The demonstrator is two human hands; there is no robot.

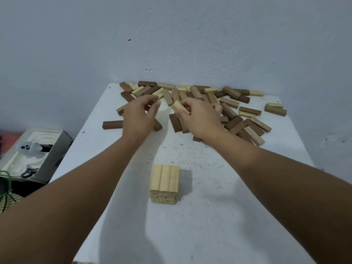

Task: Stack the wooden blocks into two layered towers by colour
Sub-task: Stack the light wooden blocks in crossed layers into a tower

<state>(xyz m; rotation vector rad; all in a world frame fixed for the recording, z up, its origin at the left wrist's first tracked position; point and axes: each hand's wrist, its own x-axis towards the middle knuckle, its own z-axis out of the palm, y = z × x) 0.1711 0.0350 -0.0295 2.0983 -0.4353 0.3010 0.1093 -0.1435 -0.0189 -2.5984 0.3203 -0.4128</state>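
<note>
A big pale blue-grey painted wall fills the back of the room. It has a few small dark marks on it. A white table with little black specks is pushed right up against the wall.

On the floor to the left of the table sits a dark box with a cream tray on top. A little white ghost toy lies on the tray. A green cord curls near the left edge.

Two bare arms reach out over the table, from the near side to the far side. A messy pile of dark brown, mid brown and light wooden blocks is spread along the far edge, by the wall. Both hands are at the near side of the pile.

Near the middle of the table, well apart from the pile, stands a short tower of light wooden blocks. Three blocks lie side by side on top, and more layers show below.

The right hand curls its fingers around one light wooden block and holds it just above the pile. The left hand hangs over some brown blocks with its fingers and thumb bent toward each other. I cannot tell if it is pinching anything. One long dark brown block lies alone just left of that hand.
</note>
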